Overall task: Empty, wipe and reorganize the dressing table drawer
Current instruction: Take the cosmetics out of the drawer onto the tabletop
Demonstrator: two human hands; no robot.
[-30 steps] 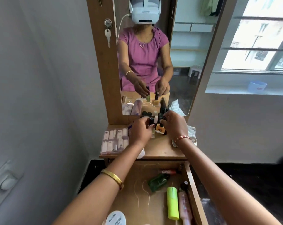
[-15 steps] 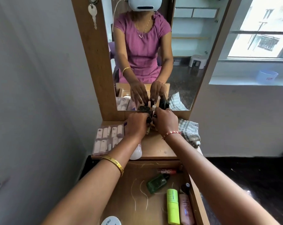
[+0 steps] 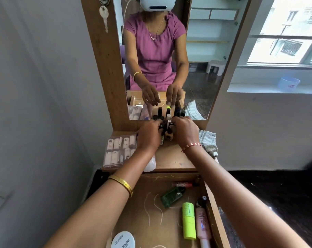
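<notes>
A cluster of small dark-capped nail polish bottles (image 3: 168, 134) stands at the back of the dressing table top (image 3: 171, 158), against the mirror. My left hand (image 3: 149, 136) and my right hand (image 3: 184, 132) cup this cluster from either side, fingers on the bottles. Below, the drawer (image 3: 215, 213) is pulled out. It holds a green bottle (image 3: 172, 196), a neon yellow tube (image 3: 188, 220), a pink tube (image 3: 202, 224), a small red tube (image 3: 183, 184), a white round jar (image 3: 123, 240) and loose threads.
A clear box of false nails (image 3: 119, 151) lies on the left of the top. A checked cloth (image 3: 208, 140) sits at its right edge. A white bottle (image 3: 150, 165) shows under my left wrist. A grey wall is close on the left; a key (image 3: 103, 17) hangs above.
Both hands have drawn closer together around the bottles at the back of the top. My view has tilted down a little, showing more of the drawer.
</notes>
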